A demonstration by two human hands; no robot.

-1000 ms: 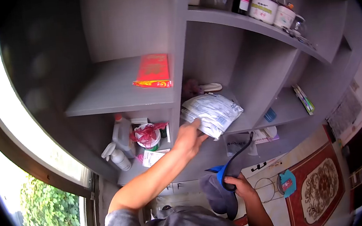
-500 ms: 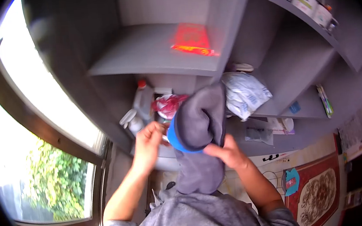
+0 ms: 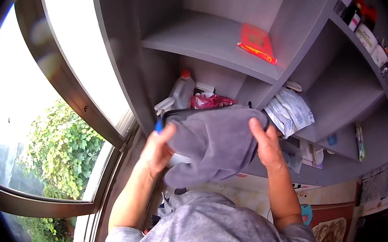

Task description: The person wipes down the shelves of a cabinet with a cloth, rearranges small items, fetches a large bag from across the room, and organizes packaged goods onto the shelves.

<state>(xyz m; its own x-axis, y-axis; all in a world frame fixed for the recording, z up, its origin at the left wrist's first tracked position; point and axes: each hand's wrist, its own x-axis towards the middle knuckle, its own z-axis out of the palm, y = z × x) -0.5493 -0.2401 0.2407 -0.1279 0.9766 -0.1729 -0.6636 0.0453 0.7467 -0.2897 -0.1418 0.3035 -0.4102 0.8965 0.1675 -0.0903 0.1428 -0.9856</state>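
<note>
A soft grey cloth item [image 3: 214,140] with a dark edging hangs between my two hands, spread out and creased. What kind of article it is I cannot make out. My left hand [image 3: 158,147] is closed on its left side, where a small bit of blue shows beside the fingers. On the opposite side, my right hand [image 3: 267,143] grips the edge with the thumb on top. The fingers behind the cloth are hidden.
Ahead stands a grey shelf unit [image 3: 204,31] holding a red packet [image 3: 256,42], a jug with a red cap [image 3: 184,88], a red plastic bag [image 3: 210,100] and a white package [image 3: 291,111]. A window [image 3: 74,95] is at left, a patterned rug [image 3: 331,231] at lower right.
The cloth has been turned and stretched wider, so its blue band is mostly out of sight. My left hand has closed on its edge, and my right hand has moved right. The view has shifted.
</note>
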